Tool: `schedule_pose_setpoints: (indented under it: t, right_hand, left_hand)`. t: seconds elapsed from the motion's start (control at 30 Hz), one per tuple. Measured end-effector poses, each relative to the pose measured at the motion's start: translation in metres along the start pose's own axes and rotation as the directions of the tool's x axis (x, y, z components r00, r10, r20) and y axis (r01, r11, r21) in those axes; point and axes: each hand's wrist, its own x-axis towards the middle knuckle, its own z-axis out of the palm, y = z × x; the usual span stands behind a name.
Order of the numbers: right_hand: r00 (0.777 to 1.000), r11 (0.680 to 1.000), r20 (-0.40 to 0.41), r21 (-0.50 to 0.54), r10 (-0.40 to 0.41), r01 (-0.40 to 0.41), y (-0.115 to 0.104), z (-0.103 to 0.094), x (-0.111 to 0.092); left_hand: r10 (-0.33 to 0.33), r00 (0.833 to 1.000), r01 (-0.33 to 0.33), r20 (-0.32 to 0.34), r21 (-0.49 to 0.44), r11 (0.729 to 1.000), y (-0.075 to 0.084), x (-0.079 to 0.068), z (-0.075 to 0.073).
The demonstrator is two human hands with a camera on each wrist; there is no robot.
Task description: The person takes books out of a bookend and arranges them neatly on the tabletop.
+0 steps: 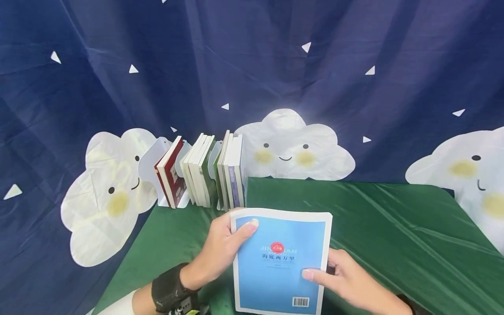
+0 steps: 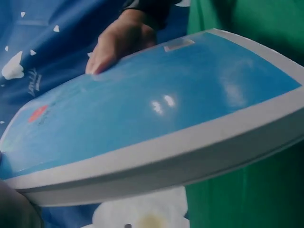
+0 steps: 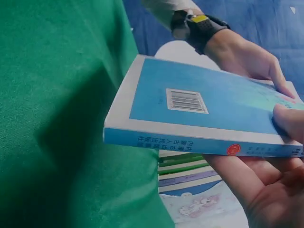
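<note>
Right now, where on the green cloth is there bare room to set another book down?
Widest: the green cloth right of the standing books, bordered behind by the blue curtain, in front by the right hand. A smaller patch lies before those books, beside the left hand. Crowded: back left, with books and bookends; front middle, with the blue book.

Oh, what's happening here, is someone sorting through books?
A person is holding a blue book with both hands, its barcode side facing them. The left hand grips one side near the top, the right hand the opposite side lower down. Beyond, toward the left, other books stand among white bookends on a green cloth. Whether they're being sorted, I can't tell.
</note>
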Motion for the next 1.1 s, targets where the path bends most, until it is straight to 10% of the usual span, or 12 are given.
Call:
schedule_pose_setpoints:
  t: [0.63,0.9,1.1]
  right_hand:
    - [0.978,0.966,-0.179,-0.212,0.111,-0.149,-0.010,-0.043,0.034]
    - [0.942,0.956,-0.314,-0.220,0.119,-0.194,-0.009,-0.082,0.068]
    - [0.932,0.966,-0.314,-0.124,0.180,-0.228,0.012,-0.103,0.100]
  left_hand:
    - [-0.072,0.994,0.079,0.082,-0.086,0.993,-0.018,0.068,-0.019]
    - [0.004,0.999,0.001,-0.047,0.101,0.995,-0.021,0.075,-0.059]
    - [0.141,0.981,-0.082,-0.130,0.380,0.921,-0.020,0.069,-0.094]
